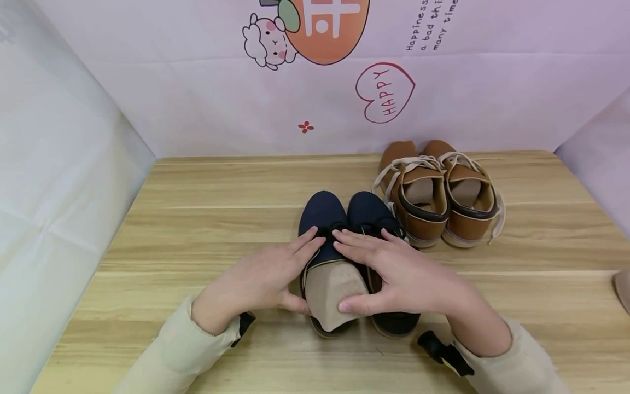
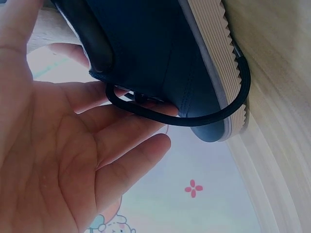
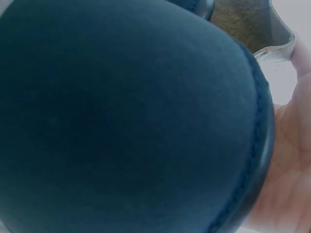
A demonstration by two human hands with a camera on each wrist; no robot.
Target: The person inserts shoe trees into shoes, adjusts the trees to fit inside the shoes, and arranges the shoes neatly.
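Note:
Two navy shoes stand side by side with toes pointing away. From the opening of the left navy shoe (image 1: 322, 210) rises a beige moulded shoe insert (image 1: 331, 287). My left hand (image 1: 261, 279) has its fairly straight fingers at this shoe's laces, thumb at the insert's left edge. In the left wrist view, a black lace (image 2: 194, 121) loops past those fingers. My right hand (image 1: 406, 276) holds the insert, thumb pressed on its near face and fingers reaching over the laced front. It partly hides the right navy shoe (image 1: 369, 209). Navy upper (image 3: 121, 111) fills most of the right wrist view.
A brown shoe (image 1: 424, 223) and its mate (image 1: 465, 232), with loose pale laces, stand behind and right of the navy pair. At the right edge a beige rounded object (image 1: 622, 290) is partly cut off. A printed white cloth (image 1: 216, 104) borders the wooden table (image 1: 162, 241) behind.

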